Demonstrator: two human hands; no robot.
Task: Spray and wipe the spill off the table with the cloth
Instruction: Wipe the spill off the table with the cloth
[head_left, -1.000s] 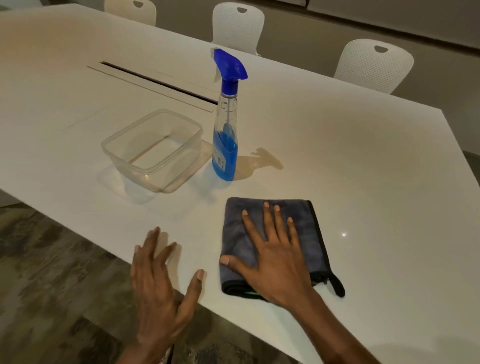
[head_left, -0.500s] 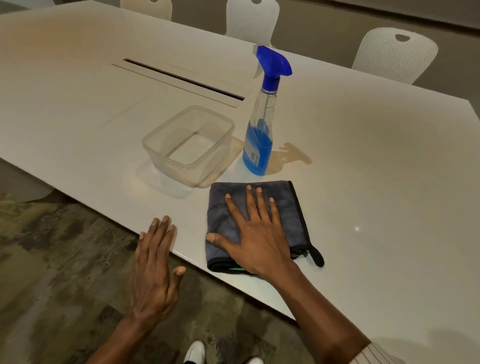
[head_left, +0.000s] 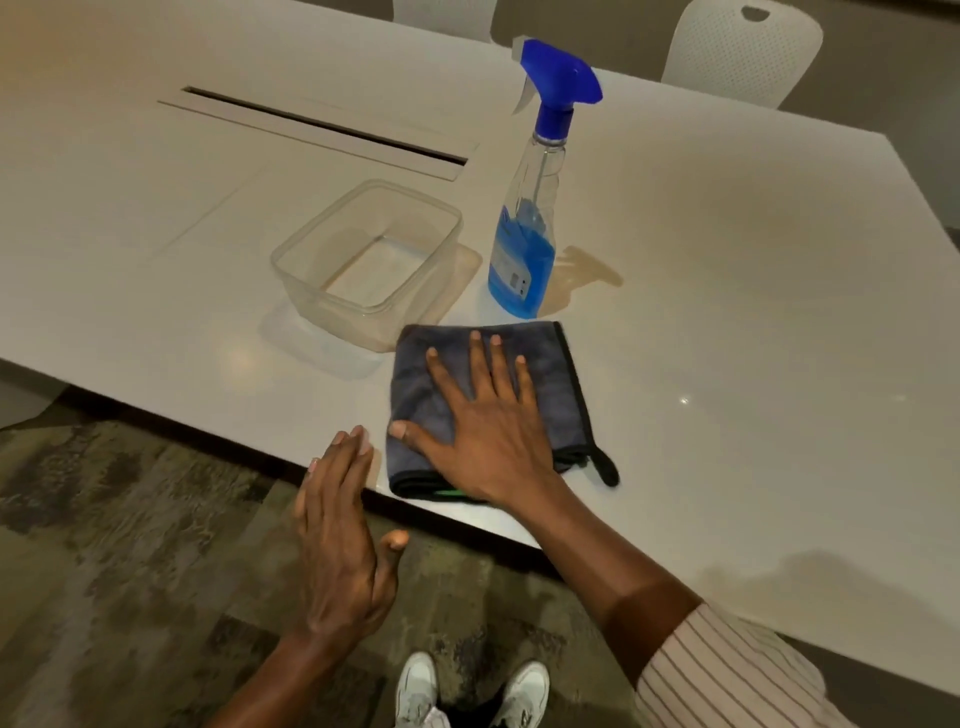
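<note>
A folded grey cloth (head_left: 553, 371) with a black hem lies near the front edge of the white table (head_left: 753, 322). My right hand (head_left: 483, 431) rests flat on it, fingers spread, not gripping. Just left of the cloth, my left hand (head_left: 343, 535) hovers over the table edge with its fingers straight and nothing in it. A clear spray bottle (head_left: 527, 249) with a blue trigger head and blue liquid stands upright just behind the cloth. A pale brownish spill (head_left: 589, 270) spreads on the table to the right of the bottle's base.
An empty clear plastic container (head_left: 332, 312) sits left of the bottle, close to the cloth's far left corner. Further back, a long cable slot (head_left: 322, 130) runs across the table. White chairs (head_left: 743, 52) stand along the far side. My shoes (head_left: 467, 696) show on patterned carpet.
The view has shifted, so the table objects now sit further right in frame. My left hand has drawn back towards the table edge with its fingers closer together. My right hand stays flat on the cloth.
</note>
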